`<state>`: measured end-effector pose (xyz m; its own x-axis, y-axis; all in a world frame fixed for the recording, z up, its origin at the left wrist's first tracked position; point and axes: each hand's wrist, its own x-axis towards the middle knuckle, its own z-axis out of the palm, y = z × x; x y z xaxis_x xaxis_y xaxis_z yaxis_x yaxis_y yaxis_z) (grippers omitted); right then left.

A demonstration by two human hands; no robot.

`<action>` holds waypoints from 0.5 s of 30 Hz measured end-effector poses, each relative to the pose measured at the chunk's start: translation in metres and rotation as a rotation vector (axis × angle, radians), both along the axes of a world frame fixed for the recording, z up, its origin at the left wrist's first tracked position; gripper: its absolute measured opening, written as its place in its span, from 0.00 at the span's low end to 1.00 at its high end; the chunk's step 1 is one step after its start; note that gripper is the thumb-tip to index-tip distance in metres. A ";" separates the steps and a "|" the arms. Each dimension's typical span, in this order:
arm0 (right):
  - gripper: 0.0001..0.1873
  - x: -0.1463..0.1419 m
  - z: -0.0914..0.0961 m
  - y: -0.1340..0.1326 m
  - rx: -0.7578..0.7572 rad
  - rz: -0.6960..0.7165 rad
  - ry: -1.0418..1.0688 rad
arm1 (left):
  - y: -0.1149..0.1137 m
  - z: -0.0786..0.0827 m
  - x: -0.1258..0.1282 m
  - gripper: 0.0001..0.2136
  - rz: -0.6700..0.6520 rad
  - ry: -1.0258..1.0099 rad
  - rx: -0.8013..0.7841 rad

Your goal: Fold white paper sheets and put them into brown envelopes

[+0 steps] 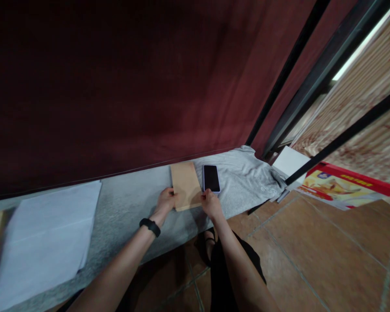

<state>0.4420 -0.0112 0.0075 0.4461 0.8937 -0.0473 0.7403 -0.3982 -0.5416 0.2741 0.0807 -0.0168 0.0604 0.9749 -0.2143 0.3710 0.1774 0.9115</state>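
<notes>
A tan, flat rectangular piece (184, 184), like a padded envelope or a thin board, lies on a grey stone ledge (130, 208). My left hand (167, 200) grips its left edge, fingers curled; a black band is on that wrist. My right hand (209, 202) pinches its right near corner. A black phone (211, 177) lies face up just right of the tan piece, beside my right hand.
A grey folded cloth (247, 180) covers the ledge's right end. White sheets (42, 238) lie at the left. A dark red curtain (123, 86) hangs behind. A white block (290, 161) and a red-and-yellow box (341, 186) sit on the tiled floor at the right.
</notes>
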 end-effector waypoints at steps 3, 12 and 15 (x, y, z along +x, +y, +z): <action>0.06 0.003 -0.001 0.001 0.029 -0.007 0.019 | -0.008 0.002 0.004 0.11 0.042 -0.078 -0.025; 0.07 0.016 -0.006 0.010 0.105 -0.053 0.162 | -0.005 0.004 0.014 0.14 0.055 -0.145 -0.022; 0.07 0.018 -0.007 0.011 0.131 -0.059 0.257 | -0.006 0.003 0.012 0.16 0.005 -0.116 -0.018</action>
<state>0.4601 -0.0006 0.0000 0.4856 0.8727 -0.0517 0.5498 -0.3508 -0.7581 0.2857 0.0745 -0.0142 0.0809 0.9713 -0.2238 0.2620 0.1959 0.9450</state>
